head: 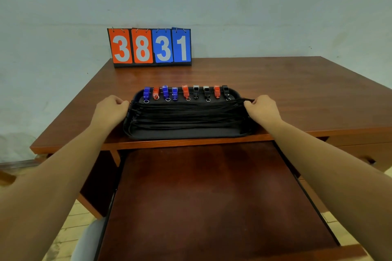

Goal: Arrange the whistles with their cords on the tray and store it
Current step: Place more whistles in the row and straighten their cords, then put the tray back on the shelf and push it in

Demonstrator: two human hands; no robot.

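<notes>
Pull-out shelf: nearest; drawn out beneath the tabletop's front edge.
Tray: black, on the tabletop at its front edge, above the shelf.
Whistles: nine, blue, red and black, in a row along the tray's far side.
Cords: black, one bundle laid lengthwise across the tray.
Left hand: fingers curled on the bundle's left end.
Right hand: fingers pinching its right end.
Progress: arranging looks nearly done; storing not yet done.
Scoreboard: far edge, reads 3831.
</notes>
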